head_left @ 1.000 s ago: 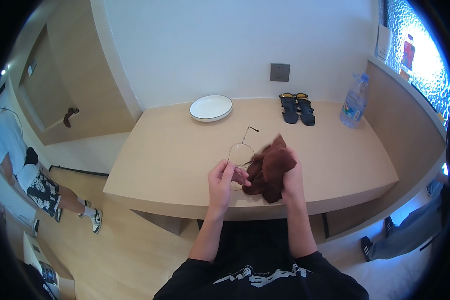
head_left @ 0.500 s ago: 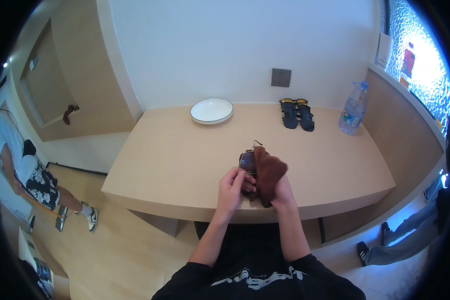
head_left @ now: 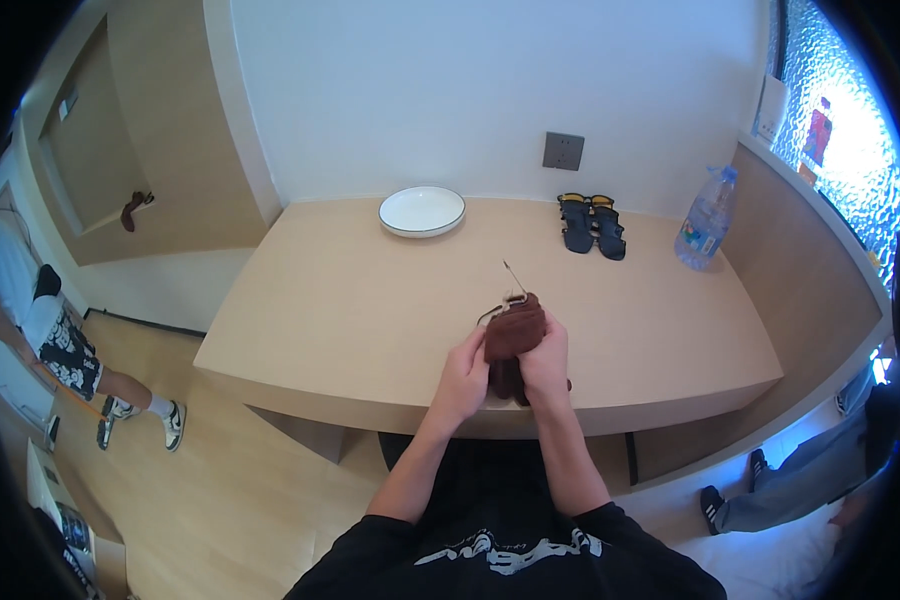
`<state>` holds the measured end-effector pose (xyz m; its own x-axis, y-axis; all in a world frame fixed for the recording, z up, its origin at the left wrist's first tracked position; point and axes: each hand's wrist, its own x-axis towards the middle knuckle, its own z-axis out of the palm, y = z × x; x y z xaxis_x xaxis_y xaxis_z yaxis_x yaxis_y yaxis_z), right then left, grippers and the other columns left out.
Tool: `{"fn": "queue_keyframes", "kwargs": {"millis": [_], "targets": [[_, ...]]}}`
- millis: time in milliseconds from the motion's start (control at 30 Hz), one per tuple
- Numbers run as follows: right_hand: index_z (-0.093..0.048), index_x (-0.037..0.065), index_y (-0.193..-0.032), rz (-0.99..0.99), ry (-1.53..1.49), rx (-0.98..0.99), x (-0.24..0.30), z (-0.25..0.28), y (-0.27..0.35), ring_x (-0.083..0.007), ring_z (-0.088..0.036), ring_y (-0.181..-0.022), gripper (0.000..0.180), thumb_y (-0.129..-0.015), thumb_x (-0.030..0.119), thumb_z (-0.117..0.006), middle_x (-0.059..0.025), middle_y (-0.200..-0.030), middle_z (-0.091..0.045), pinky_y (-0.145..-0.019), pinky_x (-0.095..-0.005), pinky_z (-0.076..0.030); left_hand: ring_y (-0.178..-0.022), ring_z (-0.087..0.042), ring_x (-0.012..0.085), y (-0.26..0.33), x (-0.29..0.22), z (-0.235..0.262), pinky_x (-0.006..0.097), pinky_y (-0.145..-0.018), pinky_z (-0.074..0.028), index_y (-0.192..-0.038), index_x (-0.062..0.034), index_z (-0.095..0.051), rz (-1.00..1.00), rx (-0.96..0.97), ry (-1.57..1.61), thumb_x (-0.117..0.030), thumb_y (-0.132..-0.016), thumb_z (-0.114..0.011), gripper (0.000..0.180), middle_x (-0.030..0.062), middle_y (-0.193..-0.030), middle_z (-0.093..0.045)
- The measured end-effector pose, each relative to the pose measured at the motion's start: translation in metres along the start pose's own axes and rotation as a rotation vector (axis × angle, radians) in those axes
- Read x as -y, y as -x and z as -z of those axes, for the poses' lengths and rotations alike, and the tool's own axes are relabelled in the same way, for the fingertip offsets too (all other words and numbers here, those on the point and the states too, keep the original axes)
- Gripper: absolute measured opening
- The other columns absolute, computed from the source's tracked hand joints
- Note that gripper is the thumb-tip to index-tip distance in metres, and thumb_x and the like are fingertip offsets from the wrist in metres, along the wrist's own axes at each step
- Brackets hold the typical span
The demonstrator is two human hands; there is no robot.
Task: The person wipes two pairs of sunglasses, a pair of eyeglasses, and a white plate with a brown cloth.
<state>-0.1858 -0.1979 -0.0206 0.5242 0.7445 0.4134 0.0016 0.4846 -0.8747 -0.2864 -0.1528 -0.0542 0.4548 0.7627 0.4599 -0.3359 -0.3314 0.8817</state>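
Observation:
Above the table's front edge, my left hand (head_left: 462,374) is closed on the side of a pair of thin metal-framed sunglasses (head_left: 489,316). One temple arm of the glasses sticks up and away from me. My right hand (head_left: 547,362) is closed round a brown cloth (head_left: 515,330), which is folded over the lenses and hides most of them. The fingertips of both hands meet at the cloth, and its lower folds hang between my palms.
On the pale wooden table (head_left: 300,300), a white plate (head_left: 422,211) stands at the back left. Several dark sunglasses (head_left: 592,228) lie stacked at the back right, beside a clear plastic bottle (head_left: 705,222). A curved partition (head_left: 815,235) borders the right side. Other people stand at left and right.
My right hand has wrapped the cloth over the lens that was showing and moved slightly left. The sunglasses have turned, with their temple arm now pointing more upward. The view has shifted slightly.

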Motion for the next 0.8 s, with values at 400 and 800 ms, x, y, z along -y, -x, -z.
{"fn": "queue_keyframes", "kwargs": {"millis": [400, 800], "targets": [[-0.058, 0.000, -0.085, 0.030, -0.031, -0.005, -0.006, -0.001, 0.011, -0.0102, -0.056, -0.075, 0.009, -0.079, -0.003, -0.053, -0.0038, -0.083, -0.060, -0.066, -0.0234, -0.047, -0.067, -0.049, 0.0102, 0.007, -0.005, 0.004, 0.025, -0.062, -0.042, -0.094, 0.0029, -0.052, 0.032, -0.043, 0.059, -0.006, -0.092, -0.038, 0.017, 0.0085, -0.070, -0.055], [-0.059, 0.000, -0.092, -0.130, -0.048, 0.032, 0.003, 0.008, 0.018, -0.0106, -0.058, -0.082, 0.015, -0.078, -0.002, -0.056, -0.0040, -0.087, -0.062, -0.073, -0.0249, -0.047, -0.063, -0.053, 0.0140, 0.004, -0.001, 0.003, 0.026, -0.061, -0.043, -0.093, 0.0021, -0.055, 0.002, -0.036, -0.115, -0.009, -0.093, -0.043, 0.017, 0.0118, -0.067, -0.056]]}}
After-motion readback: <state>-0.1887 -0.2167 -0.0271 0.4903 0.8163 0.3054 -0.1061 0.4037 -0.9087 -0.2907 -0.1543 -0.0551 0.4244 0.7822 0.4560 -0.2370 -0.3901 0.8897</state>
